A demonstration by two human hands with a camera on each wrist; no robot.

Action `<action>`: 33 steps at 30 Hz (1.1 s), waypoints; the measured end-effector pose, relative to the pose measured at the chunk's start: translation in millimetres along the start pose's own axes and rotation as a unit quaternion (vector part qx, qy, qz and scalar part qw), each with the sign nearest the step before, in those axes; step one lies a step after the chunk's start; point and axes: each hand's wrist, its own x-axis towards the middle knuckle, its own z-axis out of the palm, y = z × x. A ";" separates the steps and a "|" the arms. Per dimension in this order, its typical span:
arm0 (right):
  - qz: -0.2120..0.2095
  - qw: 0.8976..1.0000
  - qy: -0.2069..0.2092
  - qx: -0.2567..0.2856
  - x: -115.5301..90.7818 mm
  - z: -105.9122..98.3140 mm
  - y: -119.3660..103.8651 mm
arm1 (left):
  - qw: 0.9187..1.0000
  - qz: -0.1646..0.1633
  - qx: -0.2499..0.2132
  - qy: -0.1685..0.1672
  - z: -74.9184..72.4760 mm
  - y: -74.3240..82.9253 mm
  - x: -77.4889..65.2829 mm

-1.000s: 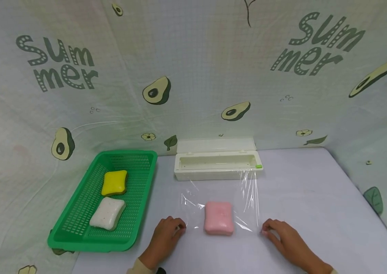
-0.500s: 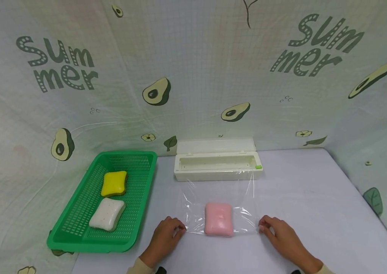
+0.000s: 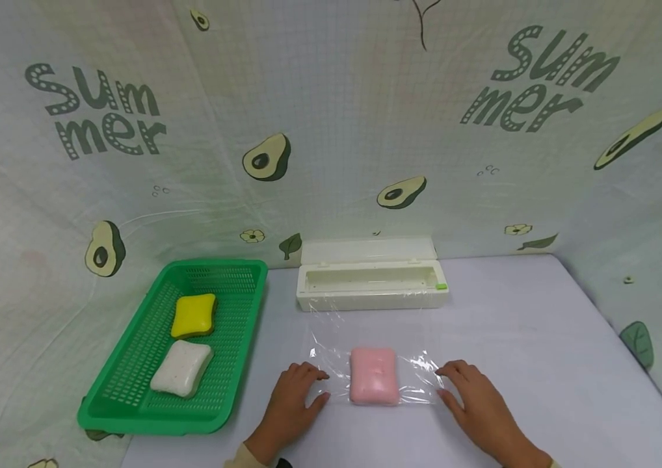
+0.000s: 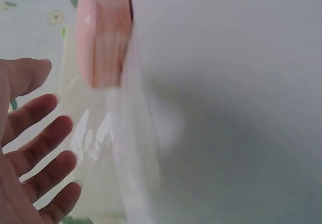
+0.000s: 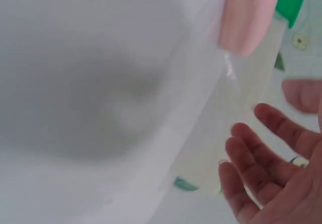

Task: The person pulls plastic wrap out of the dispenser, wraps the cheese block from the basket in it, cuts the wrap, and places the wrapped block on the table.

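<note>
A pink bar of soap (image 3: 374,376) lies on the white table, in the middle of the head view. Clear cling film (image 3: 419,374) runs from a white dispenser box (image 3: 372,301) to the soap and spreads wrinkled on both sides of it. Whether the film passes over or under the soap is hard to tell. My left hand (image 3: 289,406) is at the film's left edge, thumb and fingers apart. At the right edge, my right hand (image 3: 480,411) has its thumb and fingers spread likewise. Both wrist views show nothing gripped between the fingers.
A green basket (image 3: 240,364) stands at the left, holding a yellow bar of soap (image 3: 193,315) and a white bar of soap (image 3: 181,368). The dispenser's lid (image 3: 369,248) stands raised at the back, near a cloth wall printed with avocados (image 3: 401,192).
My hands, which pinched the film's front corners, have let go and spread their fingers. The right hand has shifted a little inward. The film now lies lower and more wrinkled beside the soap.
</note>
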 end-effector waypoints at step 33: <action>-0.123 0.990 -0.072 0.013 70.5 12.8 -47.1 | 0.969 0.143 0.185 0.082 22.4 60.5 42.7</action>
